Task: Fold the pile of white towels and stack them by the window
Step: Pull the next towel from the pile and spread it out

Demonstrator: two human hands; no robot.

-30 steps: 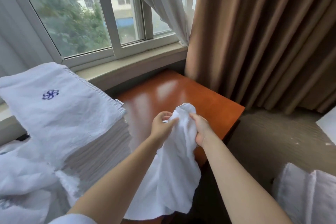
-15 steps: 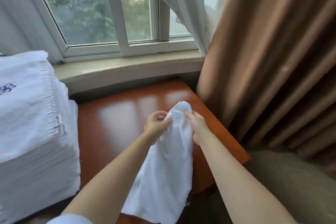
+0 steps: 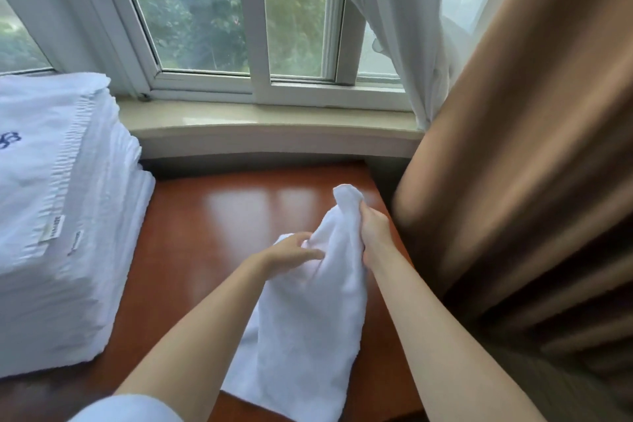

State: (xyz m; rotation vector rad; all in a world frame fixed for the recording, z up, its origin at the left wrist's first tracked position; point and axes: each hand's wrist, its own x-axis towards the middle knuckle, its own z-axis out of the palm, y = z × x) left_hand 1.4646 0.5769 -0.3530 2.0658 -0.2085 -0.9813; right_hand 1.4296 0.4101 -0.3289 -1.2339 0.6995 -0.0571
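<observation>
Head view over a red-brown tabletop (image 3: 191,250) set against a window sill (image 3: 274,127). The right hand (image 3: 375,228) grips a bunched top corner of a white towel (image 3: 308,329), fingers curled round the cloth, so that a small tuft stands above the fist; holding it high lets the rest hang free and open under its own weight. The left hand (image 3: 291,252) lies lower on the same upper edge, its fingers extended along and partly into the fabric; whether they pinch the cloth cannot be told. Judged from this, the left hand is feeding along the edge to find the second corner, the step that comes before any fold. The towel hangs between the 2 forearms, its lower end draped on the near part of the tabletop.

At the left stands 1 tall stack of folded towels (image 3: 51,216), its top towel bearing a blue monogram (image 3: 8,140) and small edge labels. It sits on the tabletop close to the sill, which marks it as the likely destination. Behind the sill is a white-framed window (image 3: 260,44). A sheer white curtain (image 3: 394,27) and a heavy tan curtain (image 3: 513,164) crowd the right side, the latter just beside the right hand, limiting room to spread the towel that way.
</observation>
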